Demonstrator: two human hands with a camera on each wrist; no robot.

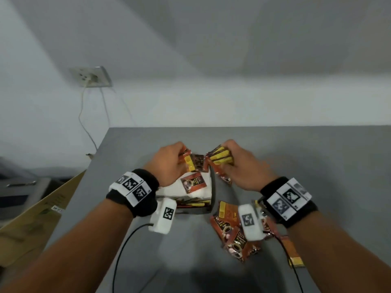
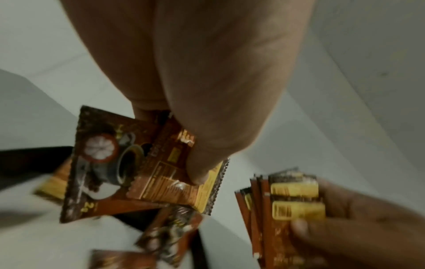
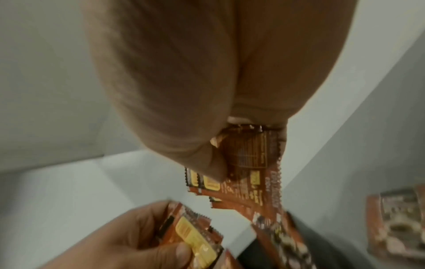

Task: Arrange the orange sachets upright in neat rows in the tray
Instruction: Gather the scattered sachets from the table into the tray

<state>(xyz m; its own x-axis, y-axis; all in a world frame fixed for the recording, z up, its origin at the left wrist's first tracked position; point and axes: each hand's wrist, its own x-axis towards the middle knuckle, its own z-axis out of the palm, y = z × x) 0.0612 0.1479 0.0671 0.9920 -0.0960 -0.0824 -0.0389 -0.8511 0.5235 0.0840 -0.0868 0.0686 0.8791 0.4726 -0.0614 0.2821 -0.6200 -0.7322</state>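
Above the far end of the black tray (image 1: 213, 188), my left hand (image 1: 181, 160) pinches a couple of orange sachets (image 1: 191, 164); the thumb (image 2: 202, 163) presses on the top one (image 2: 170, 183). My right hand (image 1: 227, 164) grips a fanned stack of sachets (image 1: 221, 158), yellow ends toward the left hand. That stack (image 3: 248, 163) fills the right wrist view. One sachet (image 1: 193, 183) lies flat on the tray's white lining. A row of sachets (image 1: 190, 203) stands on edge along the tray's near wall.
A loose pile of sachets (image 1: 231, 226) lies on the grey table (image 1: 296, 149) right of the tray, under my right wrist. A cardboard box (image 1: 42, 210) stands off the table's left edge. A wall socket (image 1: 91, 77) with cables hangs behind.
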